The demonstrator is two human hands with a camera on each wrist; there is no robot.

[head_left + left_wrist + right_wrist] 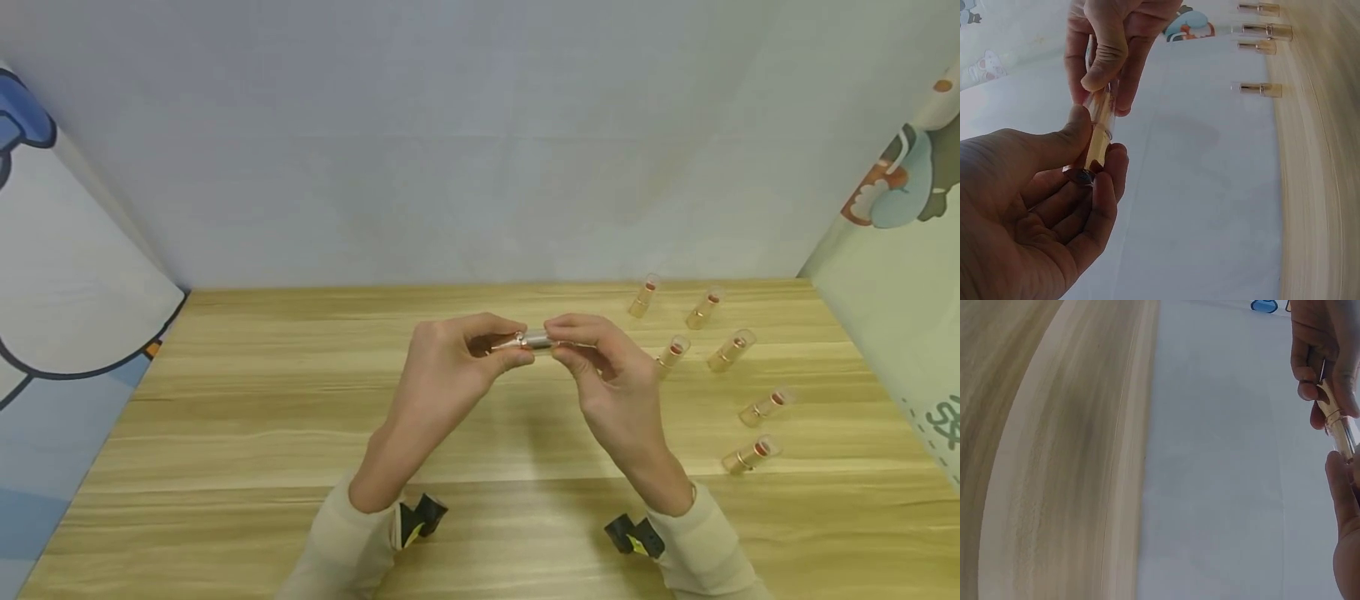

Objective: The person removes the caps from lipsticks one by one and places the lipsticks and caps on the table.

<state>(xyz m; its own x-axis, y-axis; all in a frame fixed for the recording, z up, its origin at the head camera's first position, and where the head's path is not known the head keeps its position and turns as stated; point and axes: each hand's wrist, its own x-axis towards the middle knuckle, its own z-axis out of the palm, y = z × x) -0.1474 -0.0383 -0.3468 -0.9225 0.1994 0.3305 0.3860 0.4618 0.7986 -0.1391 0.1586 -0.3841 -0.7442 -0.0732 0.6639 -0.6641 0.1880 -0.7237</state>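
A lipstick with a gold base and a clear cap (537,339) is held level between both hands above the middle of the table. At its gold base (1099,145), the left hand (448,367) pinches it between thumb and fingers. The right hand (619,387) grips the other end by the clear cap, thumb below and fingers above in the head view. Base and cap line up end to end in the left wrist view. Fingers hide part of the cap, and whether it is fully seated I cannot tell.
Several more capped lipsticks (727,351) lie spread on the right side of the wooden table (262,417), one partly behind the right hand. A pale cloth wall (480,150) rises at the table's back edge. Printed cloth panels (67,267) flank both sides.
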